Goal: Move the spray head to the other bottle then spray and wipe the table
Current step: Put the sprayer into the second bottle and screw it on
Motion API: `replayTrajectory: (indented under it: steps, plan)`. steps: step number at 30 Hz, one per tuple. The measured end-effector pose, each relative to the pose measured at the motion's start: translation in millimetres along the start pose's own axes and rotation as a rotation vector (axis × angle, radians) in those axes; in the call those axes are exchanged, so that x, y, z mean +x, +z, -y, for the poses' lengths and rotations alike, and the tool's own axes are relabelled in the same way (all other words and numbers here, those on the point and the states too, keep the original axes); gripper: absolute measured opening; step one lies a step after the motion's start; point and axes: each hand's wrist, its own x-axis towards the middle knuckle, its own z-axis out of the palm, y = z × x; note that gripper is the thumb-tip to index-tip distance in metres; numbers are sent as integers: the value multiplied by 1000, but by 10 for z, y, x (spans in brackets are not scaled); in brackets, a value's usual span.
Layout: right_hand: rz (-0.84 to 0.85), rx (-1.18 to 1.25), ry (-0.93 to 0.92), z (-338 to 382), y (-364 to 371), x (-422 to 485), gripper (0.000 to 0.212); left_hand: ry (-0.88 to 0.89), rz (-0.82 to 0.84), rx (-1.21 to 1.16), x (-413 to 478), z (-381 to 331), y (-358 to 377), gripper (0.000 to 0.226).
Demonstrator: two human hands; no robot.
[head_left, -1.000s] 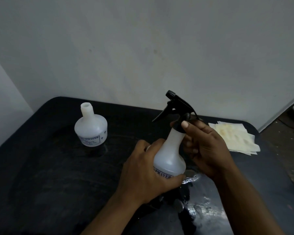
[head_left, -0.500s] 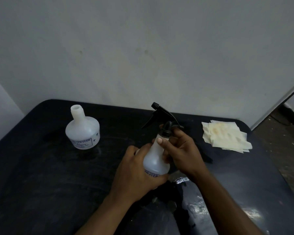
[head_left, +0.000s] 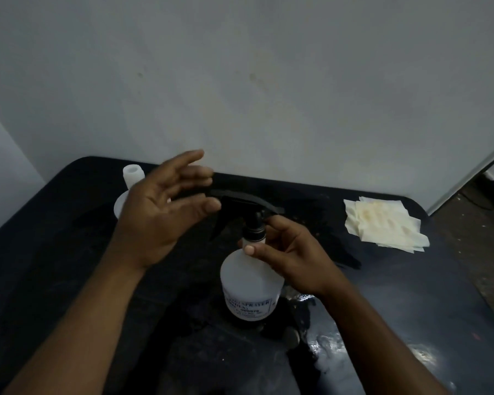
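A white plastic bottle (head_left: 250, 289) stands upright in the middle of the black table (head_left: 54, 280), with the black spray head (head_left: 248, 203) on its neck. My right hand (head_left: 291, 255) grips the bottle's neck just under the black collar, thumb in front. My left hand (head_left: 166, 212) hovers in the air to the left of the spray head, fingers spread and holding nothing. Behind that hand a second white bottle (head_left: 133, 178) with no cap stands at the back left, mostly hidden.
A stack of yellowish paper wipes (head_left: 382, 220) lies at the back right of the table. Wet, shiny patches (head_left: 325, 346) cover the table's front right. A pale wall rises right behind the table, and bare floor (head_left: 485, 223) shows on the right.
My left hand has let go of the bottle's body and lifted up to the left, open. My right hand stays at the neck. The view has tilted downward.
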Motion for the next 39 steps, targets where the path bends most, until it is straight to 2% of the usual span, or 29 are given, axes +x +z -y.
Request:
replayTrajectory:
  steps: [3, 6, 12, 17, 21, 29, 33, 39]
  plan:
    - [35, 18, -1, 38, 66, 17, 23, 67, 61, 210, 9, -128, 176, 47]
    - [15, -19, -28, 43, 44, -19, 23, 53, 85, 290, 0, -133, 355, 32]
    - [-32, 45, -16, -13, 73, -58, 41, 59, 63, 270, 22, -90, 349, 30]
    - [-6, 66, 24, -59, 44, -71, 28, 173, 149, 353, 29, -105, 355, 32]
    - [-37, -2, 41, -78, 67, -61, 28, 245, 214, 399, 8, -134, 328, 33]
    - [-61, -19, 37, -93, 99, -62, 20, 223, 251, 442, 54, -193, 302, 33]
    - [-108, 37, -35, -82, 124, -58, 27, 221, 240, 425, 44, -194, 308, 33]
    - [-137, 115, -91, -26, 147, -56, 23, 199, 227, 422, 42, -195, 303, 32]
